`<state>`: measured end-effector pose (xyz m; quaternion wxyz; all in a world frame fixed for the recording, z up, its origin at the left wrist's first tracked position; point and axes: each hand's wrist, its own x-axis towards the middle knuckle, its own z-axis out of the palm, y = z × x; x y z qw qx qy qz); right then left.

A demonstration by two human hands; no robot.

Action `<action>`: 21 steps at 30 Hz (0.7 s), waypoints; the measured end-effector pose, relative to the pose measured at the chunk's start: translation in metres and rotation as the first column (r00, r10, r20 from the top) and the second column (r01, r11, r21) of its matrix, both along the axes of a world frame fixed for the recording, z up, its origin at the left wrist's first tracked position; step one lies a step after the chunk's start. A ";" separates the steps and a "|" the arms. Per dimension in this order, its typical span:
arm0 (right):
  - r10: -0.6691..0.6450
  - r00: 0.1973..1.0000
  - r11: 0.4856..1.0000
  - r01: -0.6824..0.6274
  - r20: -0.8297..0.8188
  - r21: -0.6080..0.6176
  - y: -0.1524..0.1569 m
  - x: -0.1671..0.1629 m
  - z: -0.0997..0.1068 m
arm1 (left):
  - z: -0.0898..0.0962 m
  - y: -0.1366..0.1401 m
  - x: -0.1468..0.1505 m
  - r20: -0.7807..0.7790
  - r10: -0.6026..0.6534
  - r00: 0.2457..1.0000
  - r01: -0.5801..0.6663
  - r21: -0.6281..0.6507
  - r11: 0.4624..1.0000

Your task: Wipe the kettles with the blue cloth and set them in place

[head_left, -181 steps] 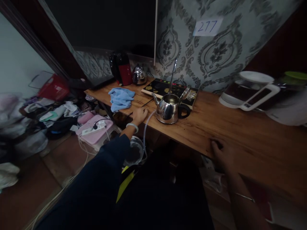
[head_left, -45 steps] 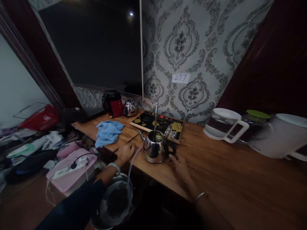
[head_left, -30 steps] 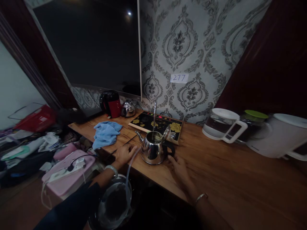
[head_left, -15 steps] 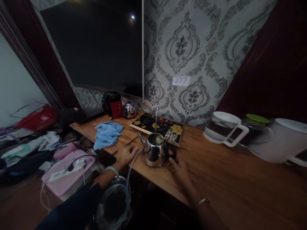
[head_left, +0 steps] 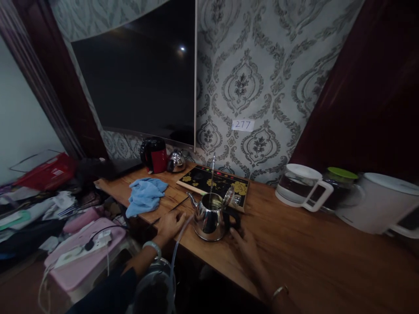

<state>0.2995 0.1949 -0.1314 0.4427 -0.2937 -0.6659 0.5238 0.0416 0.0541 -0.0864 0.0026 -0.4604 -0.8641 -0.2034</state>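
A shiny steel kettle (head_left: 209, 224) stands near the table's front edge with its lid (head_left: 228, 196) tipped up. The thin metal spout (head_left: 213, 172) behind it reaches over the kettle's mouth; I cannot clearly see whether water runs from it. My right hand (head_left: 247, 244) lies by the kettle's black handle (head_left: 234, 216), fingers stretched toward its lower end and not wrapped round it. Left of the kettle, my left hand (head_left: 170, 224) rests at the table edge with its fingers curled; what is inside them is hidden. A clear hose (head_left: 176, 250) passes beside that hand, down past the edge.
Behind the kettle lies a black, gold-flowered panel (head_left: 199, 178) with a red light. A blue cloth (head_left: 145, 196) and red kettle (head_left: 157, 155) are left; a white-handled jug (head_left: 299, 185) is right. Below sit a round container (head_left: 153, 283) and power strip (head_left: 80, 253) on a pink box.
The camera view has tilted upward, so the table things sit lower in the picture. Both hands and the kettle keep nearly the same places relative to each other.
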 end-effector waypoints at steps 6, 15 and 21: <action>0.024 1.000 1.000 -0.024 -0.004 -0.020 -0.001 0.000 0.003 | -0.003 0.000 -0.002 -0.023 -0.010 1.000 0.011 0.002 1.000; 0.015 1.000 1.000 -0.015 -0.009 -0.021 -0.007 -0.003 0.009 | 0.002 0.001 0.002 -0.035 0.041 0.999 -0.042 -0.043 0.998; -0.002 0.999 1.000 0.002 0.041 -0.018 -0.006 -0.001 0.014 | 0.001 -0.001 0.002 -0.014 0.036 0.999 -0.037 -0.067 0.997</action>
